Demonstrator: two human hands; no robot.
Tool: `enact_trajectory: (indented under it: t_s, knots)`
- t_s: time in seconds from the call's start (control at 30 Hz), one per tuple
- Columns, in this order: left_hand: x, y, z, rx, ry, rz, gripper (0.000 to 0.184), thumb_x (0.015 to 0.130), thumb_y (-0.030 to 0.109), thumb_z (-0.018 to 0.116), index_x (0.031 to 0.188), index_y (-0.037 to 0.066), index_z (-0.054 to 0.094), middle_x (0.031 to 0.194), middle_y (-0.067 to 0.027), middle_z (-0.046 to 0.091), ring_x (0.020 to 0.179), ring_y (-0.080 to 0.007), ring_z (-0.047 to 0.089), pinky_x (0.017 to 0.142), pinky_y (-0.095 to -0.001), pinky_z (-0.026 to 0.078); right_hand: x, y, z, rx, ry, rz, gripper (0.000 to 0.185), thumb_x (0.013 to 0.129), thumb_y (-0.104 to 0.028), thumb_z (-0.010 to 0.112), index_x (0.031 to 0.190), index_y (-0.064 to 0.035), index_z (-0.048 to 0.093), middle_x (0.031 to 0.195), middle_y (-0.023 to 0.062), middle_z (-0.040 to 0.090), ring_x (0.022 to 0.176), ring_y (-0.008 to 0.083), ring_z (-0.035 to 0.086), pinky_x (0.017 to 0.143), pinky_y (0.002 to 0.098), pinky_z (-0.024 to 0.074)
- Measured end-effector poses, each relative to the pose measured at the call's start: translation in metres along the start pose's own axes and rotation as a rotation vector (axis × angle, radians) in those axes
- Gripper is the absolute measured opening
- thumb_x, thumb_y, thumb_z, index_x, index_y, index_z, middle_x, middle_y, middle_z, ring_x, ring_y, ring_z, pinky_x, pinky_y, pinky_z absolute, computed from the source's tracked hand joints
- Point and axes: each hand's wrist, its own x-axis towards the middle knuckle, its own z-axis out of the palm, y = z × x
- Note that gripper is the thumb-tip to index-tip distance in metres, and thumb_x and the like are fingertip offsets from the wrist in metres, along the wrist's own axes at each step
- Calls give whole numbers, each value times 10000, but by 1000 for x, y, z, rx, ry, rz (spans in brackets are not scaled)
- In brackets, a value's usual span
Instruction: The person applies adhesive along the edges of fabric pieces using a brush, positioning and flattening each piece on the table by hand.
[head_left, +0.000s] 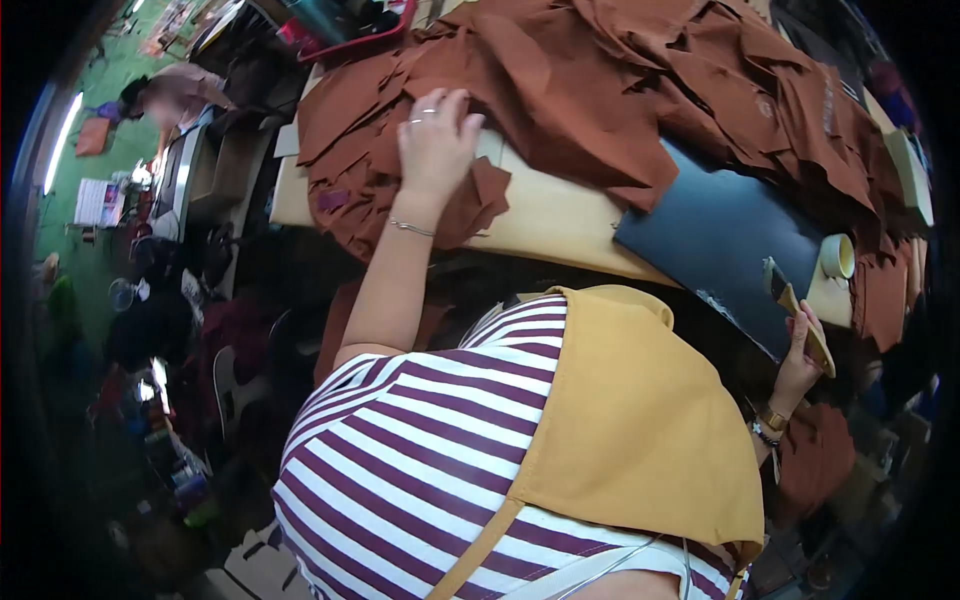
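Note:
My left hand point(437, 140), with rings on a finger, rests on the rust-brown fabric pieces point(380, 110) at the left part of the table, palm down with its fingers spread. Near the right edge of the view, my right hand point(800, 345) is closed around the handle of a flat brush point(782, 290), whose bristle end points up and left. A dark board point(730, 235) lies on the table beside the brush. A small round pale yellow container point(837, 256) sits close to the board's right side.
More brown fabric point(570, 90) is heaped across the pale tabletop point(560, 215). At the table's far left stands a red tray point(355, 42) with dark items. Another person point(180, 95) is at a table at the upper left. Brown cloth point(815, 460) hangs low on the right.

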Motion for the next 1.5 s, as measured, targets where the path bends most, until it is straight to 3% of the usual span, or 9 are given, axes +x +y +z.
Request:
enact_trajectory:
  t_s: [0.23,0.33,0.5,0.67,0.8,0.97,1.13,1.37,1.5]
  knots:
    - [-59,-130,-54,246,-270,-748,651,931,385,513,1483,93,328,1517,-237,309,1367,-433,352,1088,-495,364,40,-6,51,102,-168,-139,254,957,-125,630,1156,31,655,1086,60,679,903,99,630,823,245,528]
    - [-86,-157,-51,109,-203,-589,648,912,403,573,1436,60,408,1447,-233,424,1318,-400,431,1065,-460,396,54,-14,78,127,-274,-192,254,965,-130,619,1167,20,657,1063,50,678,886,100,631,822,243,522]
    - [-111,-151,-55,-33,75,-607,216,861,235,668,1003,84,731,944,-173,701,874,-356,674,782,-422,537,69,-29,100,84,-378,-283,251,947,-122,646,1165,1,664,1021,38,687,875,86,631,810,229,499]
    - [-134,-177,-119,201,167,-771,222,837,239,682,981,84,747,953,-180,698,909,-356,678,811,-422,538,74,-37,101,-1,-375,-359,220,926,-92,666,1125,0,679,994,33,690,857,85,624,802,225,489]
    - [-117,-188,-149,617,282,-965,475,848,261,693,1259,41,600,1196,-242,618,1152,-371,579,967,-437,469,67,-44,92,19,-321,-291,180,897,-79,696,1056,6,703,975,31,695,870,89,616,800,231,478]
    - [14,-114,-78,-237,235,-276,471,865,271,699,1236,0,597,1229,-199,612,1153,-320,577,996,-396,440,55,-46,82,-31,-268,-290,188,892,-88,705,1059,1,703,947,25,694,843,86,609,787,226,476]
    - [109,28,49,-298,-65,335,401,885,375,644,1167,89,648,1208,-123,645,1137,-294,596,966,-421,458,37,-46,69,-15,-198,-190,184,903,-100,697,1057,1,701,922,50,689,764,100,633,708,214,495]
    - [158,81,160,-121,-615,256,751,676,494,785,1297,130,568,1278,-109,622,1221,-300,557,1043,-524,350,1,-38,33,12,-37,-69,206,978,-142,596,1125,-5,643,841,71,707,746,102,656,681,227,530]
    - [150,61,162,-276,-456,358,356,780,375,758,1033,131,700,1056,-76,707,982,-270,662,989,-499,376,-26,-24,11,-28,122,-54,162,977,-138,596,1059,-4,638,875,85,718,776,111,666,719,241,540]
